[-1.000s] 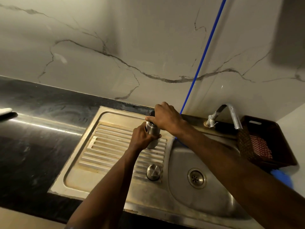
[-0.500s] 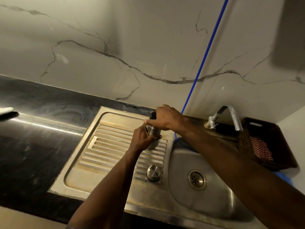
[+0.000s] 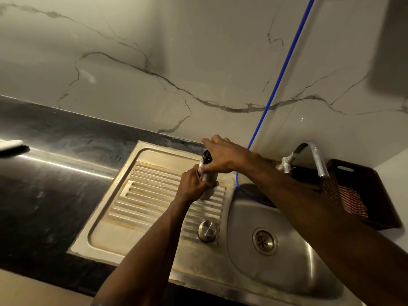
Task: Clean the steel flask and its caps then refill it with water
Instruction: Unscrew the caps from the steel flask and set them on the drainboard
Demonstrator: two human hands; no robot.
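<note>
The steel flask (image 3: 207, 178) stands upright on the ribbed drainboard (image 3: 154, 195) of the sink, near its right end. My left hand (image 3: 194, 184) wraps around the flask's body. My right hand (image 3: 223, 155) sits over the flask's top, thumb and fingers around a black inner cap (image 3: 207, 157) at the neck. A round steel outer cap (image 3: 207, 230) lies on the drainboard, nearer to me and apart from both hands.
The sink basin (image 3: 287, 272) with its drain (image 3: 264, 241) lies to the right, under a bent metal tap (image 3: 313, 155). A blue hose (image 3: 284, 69) runs down the marble wall into the basin. A dark basket (image 3: 366, 195) with a red checked cloth sits at far right. Black countertop (image 3: 44, 184) on the left.
My right hand has turned on top of the flask, the fingers swinging outward and exposing the black cap. The left hand keeps its hold on the body.
</note>
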